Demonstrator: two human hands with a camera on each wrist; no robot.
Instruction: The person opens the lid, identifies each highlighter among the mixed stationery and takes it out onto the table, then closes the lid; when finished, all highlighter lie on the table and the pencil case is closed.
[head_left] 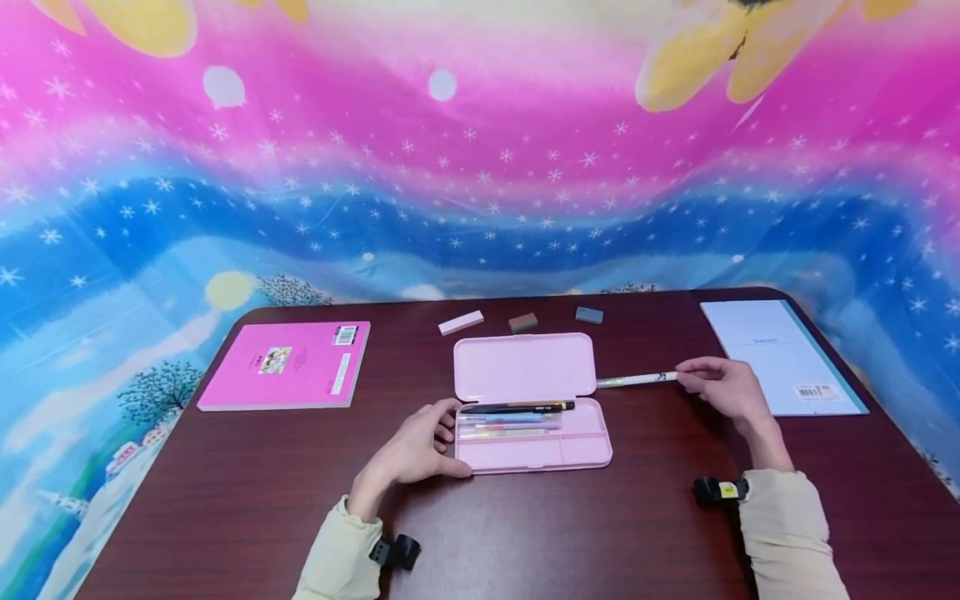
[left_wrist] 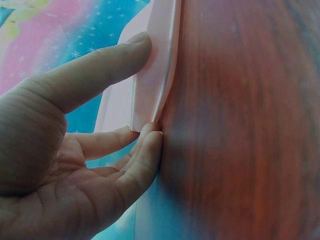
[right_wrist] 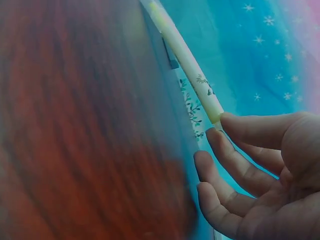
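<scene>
Printed cloth (head_left: 480,179), pink and blue with snowflakes, hangs across the far side. Dark brown table (head_left: 570,533) in front. White book (head_left: 765,362) lies far right, pink book (head_left: 300,387) far left. Pink pencil case (head_left: 506,457) sits flat at table centre, lid (head_left: 523,368) folded back to the far side. Left hand (head_left: 412,442) grips the case's left end, thumb at the near left corner, fingers along the left side. Right hand (head_left: 723,390), right of the case, pinches the right end of a white pen (head_left: 637,380) between thumb and fingers; pen points left, other end right by the lid's right edge, contact unclear. Black pen (head_left: 536,407) along the tray's far edge, several thinner pens (head_left: 517,422) just nearer, toward the left. Beyond the lid, left to right: white eraser (head_left: 461,322), red-green eraser (head_left: 522,322), grey-blue eraser (head_left: 589,315).
</scene>
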